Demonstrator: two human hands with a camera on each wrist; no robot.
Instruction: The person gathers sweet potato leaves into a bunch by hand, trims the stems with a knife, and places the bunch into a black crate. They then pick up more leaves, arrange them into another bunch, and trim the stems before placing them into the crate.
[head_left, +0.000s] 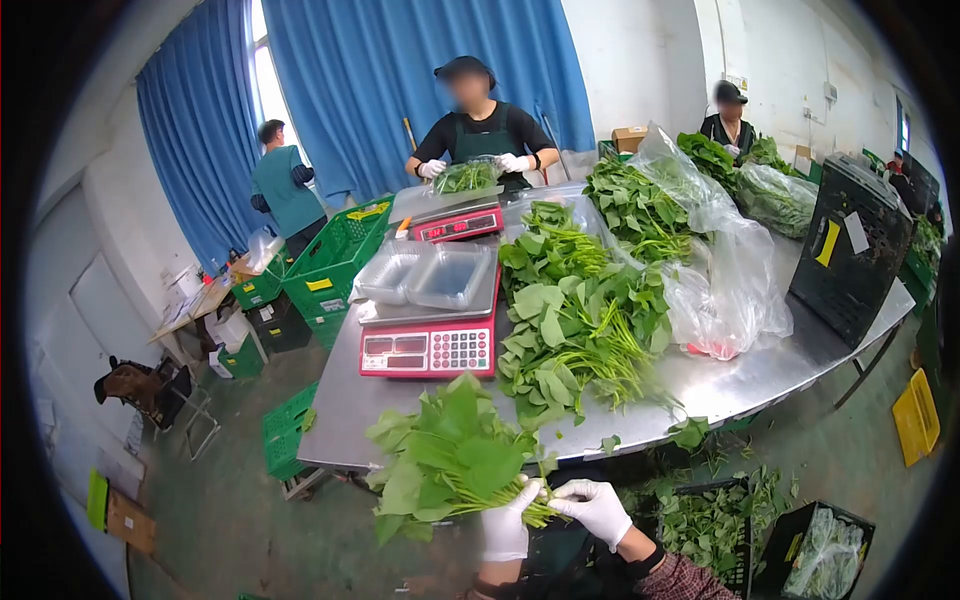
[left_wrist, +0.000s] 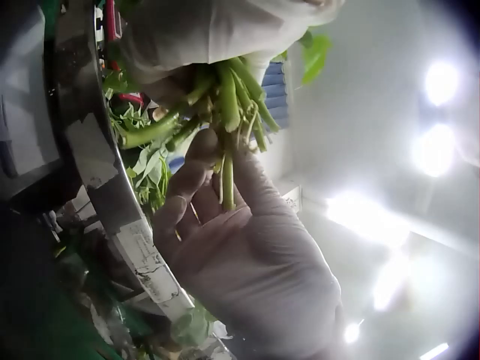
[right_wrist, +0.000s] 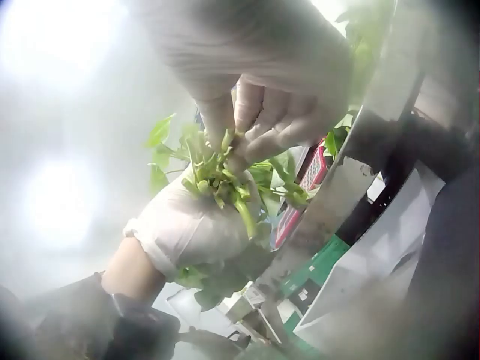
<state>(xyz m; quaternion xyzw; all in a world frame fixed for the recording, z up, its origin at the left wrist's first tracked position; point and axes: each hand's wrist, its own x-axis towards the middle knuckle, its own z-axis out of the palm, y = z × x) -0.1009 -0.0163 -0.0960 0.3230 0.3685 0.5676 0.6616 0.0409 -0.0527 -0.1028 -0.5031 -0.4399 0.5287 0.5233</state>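
A bunch of leafy green stems (head_left: 455, 455) is gripped near its cut ends by the gloved left hand (head_left: 507, 525), its leaves spreading left in the head view. The gloved right hand (head_left: 597, 512) pinches a stem at the cut ends with thumb and fingertips. In the left wrist view the thick stem ends (left_wrist: 229, 97) stick out below the left hand (left_wrist: 217, 34), and the right hand (left_wrist: 255, 262) holds one of them. From the right wrist, the right hand (right_wrist: 262, 60) is above the left hand (right_wrist: 195, 225), its fingertips on the stem ends (right_wrist: 217, 176).
On the metal table (head_left: 720, 390) stand a red scale (head_left: 428, 350) with plastic trays (head_left: 440, 277), heaped greens (head_left: 580, 320) and a plastic bag (head_left: 730, 290). Crates of greens (head_left: 705, 530) are on the floor at right. A person (head_left: 485, 135) stands across the table.
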